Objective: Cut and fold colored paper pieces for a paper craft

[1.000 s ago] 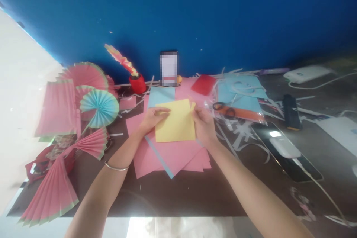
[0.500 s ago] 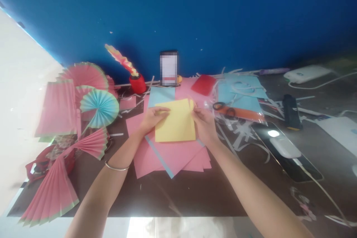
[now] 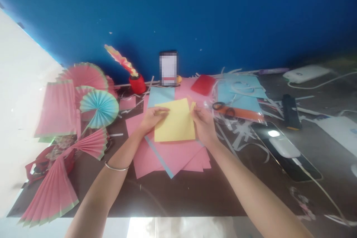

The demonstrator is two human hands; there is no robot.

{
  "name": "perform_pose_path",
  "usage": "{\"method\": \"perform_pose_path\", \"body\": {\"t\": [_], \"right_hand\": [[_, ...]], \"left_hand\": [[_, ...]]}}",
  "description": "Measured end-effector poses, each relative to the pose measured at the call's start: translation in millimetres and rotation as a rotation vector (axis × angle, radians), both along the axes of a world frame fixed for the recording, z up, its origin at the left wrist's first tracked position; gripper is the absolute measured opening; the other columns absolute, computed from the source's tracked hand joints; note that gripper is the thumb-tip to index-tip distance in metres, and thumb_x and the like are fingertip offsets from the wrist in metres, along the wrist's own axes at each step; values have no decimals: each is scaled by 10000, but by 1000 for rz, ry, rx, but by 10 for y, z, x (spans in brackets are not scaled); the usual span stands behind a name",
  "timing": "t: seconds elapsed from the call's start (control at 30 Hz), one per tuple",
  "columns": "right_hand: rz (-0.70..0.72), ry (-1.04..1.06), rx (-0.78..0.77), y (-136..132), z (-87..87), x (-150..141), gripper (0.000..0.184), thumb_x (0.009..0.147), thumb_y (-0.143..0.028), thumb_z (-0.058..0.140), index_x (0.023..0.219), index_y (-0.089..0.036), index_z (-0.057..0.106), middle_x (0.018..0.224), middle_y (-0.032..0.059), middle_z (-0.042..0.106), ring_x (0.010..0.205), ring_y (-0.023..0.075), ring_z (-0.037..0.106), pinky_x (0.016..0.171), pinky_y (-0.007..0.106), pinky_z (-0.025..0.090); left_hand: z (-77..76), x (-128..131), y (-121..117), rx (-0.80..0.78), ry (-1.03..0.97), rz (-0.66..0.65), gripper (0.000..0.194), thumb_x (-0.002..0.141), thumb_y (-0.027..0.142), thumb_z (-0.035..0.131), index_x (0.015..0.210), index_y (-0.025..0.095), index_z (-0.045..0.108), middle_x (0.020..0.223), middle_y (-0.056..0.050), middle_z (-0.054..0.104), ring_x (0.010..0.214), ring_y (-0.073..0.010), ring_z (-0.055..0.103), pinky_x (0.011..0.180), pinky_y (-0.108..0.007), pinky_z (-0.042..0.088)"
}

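Observation:
A square of yellow paper [image 3: 175, 122] is held up over a stack of pink sheets [image 3: 167, 158]. My left hand [image 3: 153, 119] pinches its left edge, thumb on the near face. At the upper right edge, the fingers of my right hand [image 3: 204, 122] are closed on a narrow yellow strip [image 3: 193, 106] that stands slightly away from the sheet. Whether the strip is torn loose or still joined lower down, I cannot tell. A blue sheet [image 3: 161, 97] shows behind the yellow paper, and a thin blue band crosses the pink stack below.
Pleated pink paper fans [image 3: 55, 186] and a blue-green fan [image 3: 99, 108] lie at left. A red pot [image 3: 137, 84] and a propped phone [image 3: 168, 68] stand by the wall. At right are scissors [image 3: 223, 108], paper scraps [image 3: 242, 134], a black phone [image 3: 306, 169] and cables.
The yellow strip at the upper right has separated a little more from the sheet, leaving a visible gap. Both hands have hardly moved.

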State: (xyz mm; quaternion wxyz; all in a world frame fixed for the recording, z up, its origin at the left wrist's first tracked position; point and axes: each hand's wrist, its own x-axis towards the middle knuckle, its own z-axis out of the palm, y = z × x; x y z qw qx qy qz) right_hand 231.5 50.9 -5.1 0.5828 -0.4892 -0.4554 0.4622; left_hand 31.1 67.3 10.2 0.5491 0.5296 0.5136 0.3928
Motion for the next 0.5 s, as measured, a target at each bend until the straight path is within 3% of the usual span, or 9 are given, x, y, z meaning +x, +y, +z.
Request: {"method": "perform_pose_path", "body": {"t": [0.3,0.5], "right_hand": [[55,35,-9,27,-2,13,217,677,-401,645,804,-230,605,819,16,660,854,221,605,764,377,464],[79,133,-78,31,-36,-3,221,630,-385,683,751,-216,609,747,20,666,771,221,628,710,373,488]], "left_hand": [[2,3,5,9,3,11,353,658,371,678,941,161,666,917,-80,662,672,-132,601,585,-234,455],[15,7,6,11,0,22,349,656,368,681,935,160,666,909,-79,664,704,-147,612,615,-246,468]]}}
